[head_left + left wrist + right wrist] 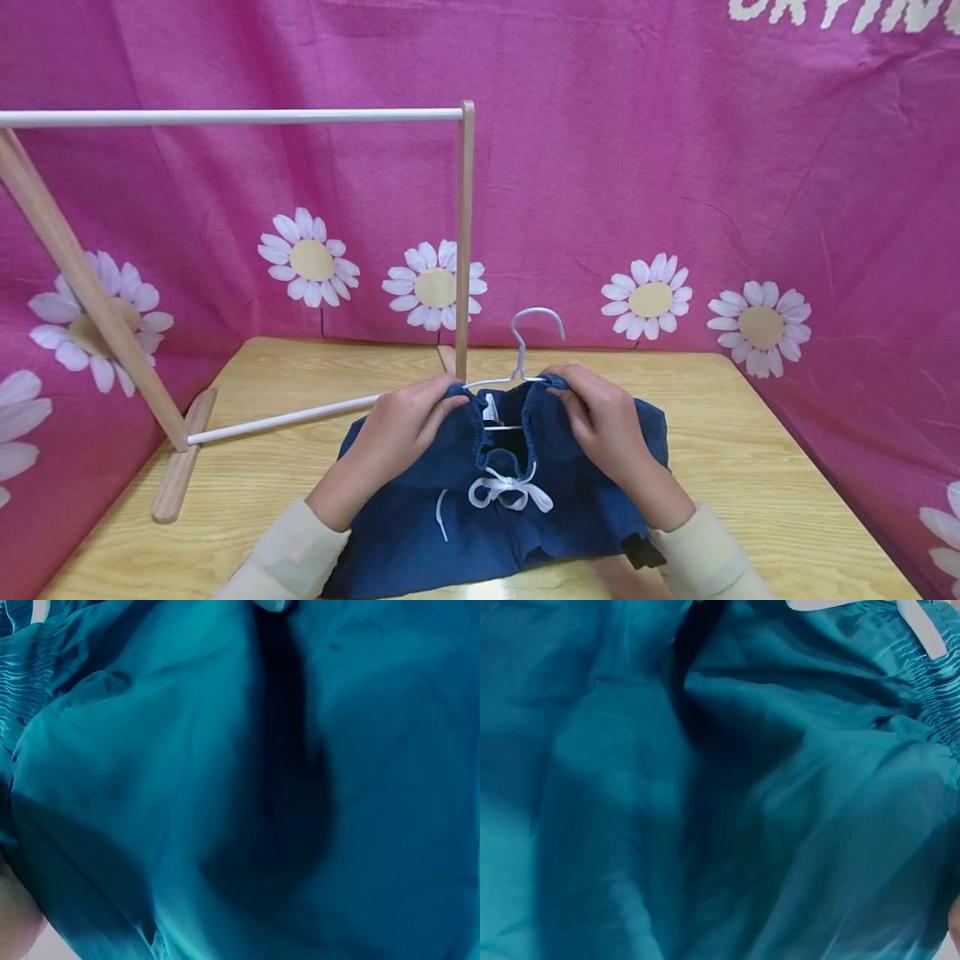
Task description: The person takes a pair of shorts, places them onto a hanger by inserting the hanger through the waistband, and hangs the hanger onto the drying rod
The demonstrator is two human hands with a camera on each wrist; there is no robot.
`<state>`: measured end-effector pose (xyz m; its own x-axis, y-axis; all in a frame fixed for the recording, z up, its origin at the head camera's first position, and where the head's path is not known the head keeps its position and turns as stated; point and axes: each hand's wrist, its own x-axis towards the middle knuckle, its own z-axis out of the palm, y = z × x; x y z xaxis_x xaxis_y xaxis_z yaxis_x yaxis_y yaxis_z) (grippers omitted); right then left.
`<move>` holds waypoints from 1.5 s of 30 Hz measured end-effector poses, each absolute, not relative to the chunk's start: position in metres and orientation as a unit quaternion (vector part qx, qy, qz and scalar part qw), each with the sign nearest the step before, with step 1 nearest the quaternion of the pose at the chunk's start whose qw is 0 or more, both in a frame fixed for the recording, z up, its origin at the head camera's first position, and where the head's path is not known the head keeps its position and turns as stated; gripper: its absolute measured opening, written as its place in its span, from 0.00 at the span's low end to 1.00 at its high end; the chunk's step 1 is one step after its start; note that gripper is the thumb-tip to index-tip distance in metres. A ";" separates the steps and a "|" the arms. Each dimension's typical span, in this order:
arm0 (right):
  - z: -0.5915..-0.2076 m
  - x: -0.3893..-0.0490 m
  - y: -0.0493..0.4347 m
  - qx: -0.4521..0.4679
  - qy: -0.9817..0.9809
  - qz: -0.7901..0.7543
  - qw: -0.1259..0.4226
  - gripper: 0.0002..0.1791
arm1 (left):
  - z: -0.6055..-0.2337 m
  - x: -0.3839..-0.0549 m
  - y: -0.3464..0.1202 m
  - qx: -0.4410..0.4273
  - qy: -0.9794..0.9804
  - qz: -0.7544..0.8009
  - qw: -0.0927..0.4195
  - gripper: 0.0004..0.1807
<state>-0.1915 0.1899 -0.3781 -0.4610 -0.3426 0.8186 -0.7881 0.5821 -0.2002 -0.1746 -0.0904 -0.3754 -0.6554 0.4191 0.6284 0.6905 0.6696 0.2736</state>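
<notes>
Navy shorts (420, 517) with a gathered elastic waistband and a white drawstring bow (510, 493) lie over the table's front. A white hanger (519, 354) sits inside the waist opening, its hook standing up above it. My left hand (412, 421) pinches the waistband on the left, thumb and fingers close beside the hanger's shoulder. On the other side my right hand (600, 417) pinches the waistband at the hanger's right shoulder. Blue fabric (187, 750) fills most of the left wrist view. The right wrist view likewise shows mostly fabric (780, 810) and the gathered band.
A rack with wooden posts (466, 233) and a white top bar (232, 118) stands behind and to the left. Its lower white rod (285, 421) runs near the table surface. Pink cloth with daisies (570, 167) encloses the wooden table (750, 467).
</notes>
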 end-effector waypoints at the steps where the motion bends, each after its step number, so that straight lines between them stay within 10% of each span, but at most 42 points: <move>1: -0.378 -0.191 0.190 0.352 -0.804 0.292 0.381 0.18 | -0.376 -0.174 -0.091 -0.317 -0.872 -0.254 0.273 0.09; 45: -0.386 -0.194 0.254 0.232 -0.827 0.389 0.334 0.11 | -0.373 -0.175 -0.143 -0.204 -0.853 -0.320 0.359 0.13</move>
